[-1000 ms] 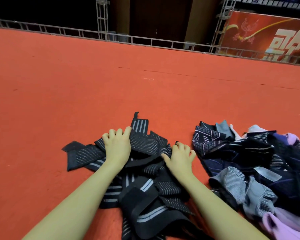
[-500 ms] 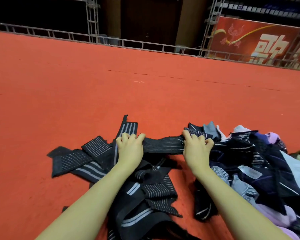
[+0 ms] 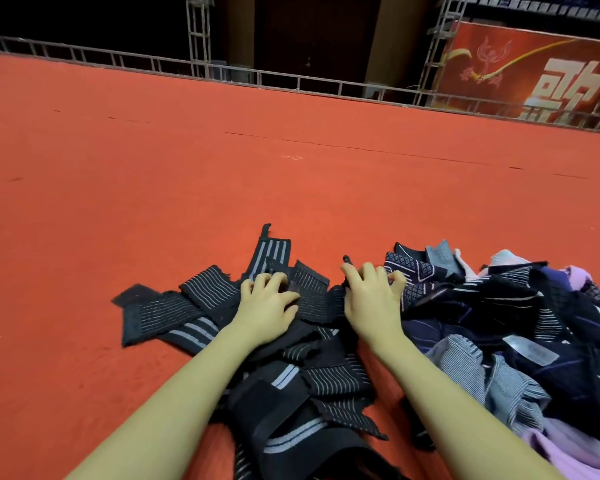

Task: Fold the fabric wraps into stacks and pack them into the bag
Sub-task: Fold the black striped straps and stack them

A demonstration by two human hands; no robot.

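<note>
Hands: our left hand (image 3: 269, 306) and right hand (image 3: 371, 299), fingers curled, grip the striped wrap (image 3: 312, 296).
Advice: we align ends squarely before creasing toward 12 o'clock.

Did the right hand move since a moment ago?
Yes. The right hand slid left, away from the mixed heap of purple and navy cloth, bringing its end of the black striped fabric wrap toward the left hand.

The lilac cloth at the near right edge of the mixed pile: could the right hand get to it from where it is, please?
Probably yes. The right hand sits at the pile's far left edge, and the lilac cloth lies exposed near the forearm, with only dark wraps partly overlapping it.
</note>
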